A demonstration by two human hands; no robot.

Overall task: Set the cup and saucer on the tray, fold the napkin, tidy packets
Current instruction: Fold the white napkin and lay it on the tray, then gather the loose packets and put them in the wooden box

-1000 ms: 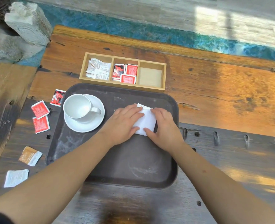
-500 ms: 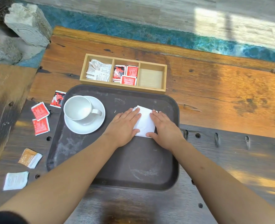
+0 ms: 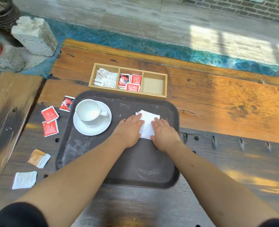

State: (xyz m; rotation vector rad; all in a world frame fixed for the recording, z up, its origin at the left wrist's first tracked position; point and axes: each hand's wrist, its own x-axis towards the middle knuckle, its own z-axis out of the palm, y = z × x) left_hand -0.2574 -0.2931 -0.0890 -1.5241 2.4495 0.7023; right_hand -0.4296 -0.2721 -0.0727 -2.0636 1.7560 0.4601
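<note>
Left hand (image 3: 130,128) and right hand (image 3: 163,131) flat, open, pressing napkin (image 3: 147,122) near tray (image 3: 86,151) right edge. Risk: fold springs open once released (paper looks springy).

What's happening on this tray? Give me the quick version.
A person is folding a white napkin on the dark tray, with the left hand and the right hand pressing flat on it from either side. The cup already sits on its saucer at the tray's left. Five packets lie loose on the table left of the tray; the wooden organizer beyond holds others, its right compartment empty.
</note>
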